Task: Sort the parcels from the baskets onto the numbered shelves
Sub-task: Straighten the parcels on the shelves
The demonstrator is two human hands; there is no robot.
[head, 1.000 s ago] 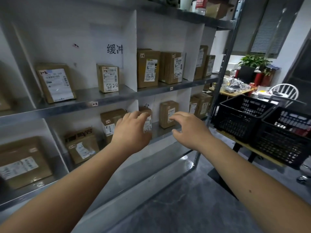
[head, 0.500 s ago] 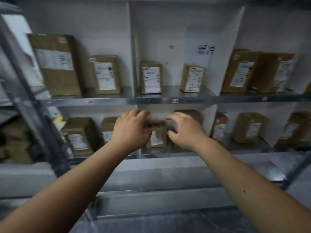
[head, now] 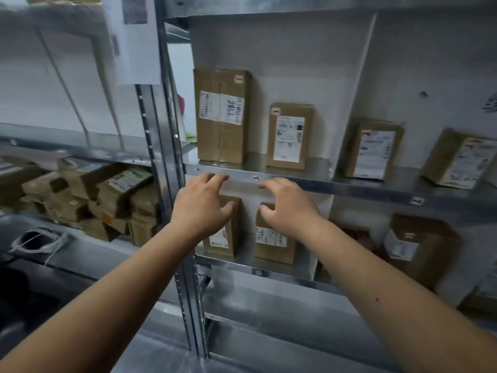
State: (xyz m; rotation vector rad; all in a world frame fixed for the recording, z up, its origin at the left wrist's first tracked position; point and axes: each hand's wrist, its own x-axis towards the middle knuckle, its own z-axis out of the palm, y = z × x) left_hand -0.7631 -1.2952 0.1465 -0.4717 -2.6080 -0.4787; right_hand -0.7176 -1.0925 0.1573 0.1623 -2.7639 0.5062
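I face a metal shelf rack (head: 295, 181) with white dividers. My left hand (head: 203, 208) and my right hand (head: 289, 207) are stretched out side by side in front of the lower shelf, fingers loosely bent, holding nothing. Behind them stand two brown parcels, the left one (head: 227, 238) partly hidden by my left hand, the right one (head: 274, 243) with a white label. On the shelf above stand a tall parcel (head: 222, 115) and a smaller labelled parcel (head: 290, 135), with two more further right.
A steel upright post (head: 166, 157) separates this bay from the left one, where several parcels (head: 107, 195) lie piled. A sheet of paper (head: 134, 39) hangs at the upper left. Another parcel (head: 414, 243) stands on the lower shelf at right. A dark container (head: 32, 265) sits lower left.
My view has swung left along the rack, from the baskets and right bays to the leftmost bay. Both hands stayed stretched forward, empty, side by side.
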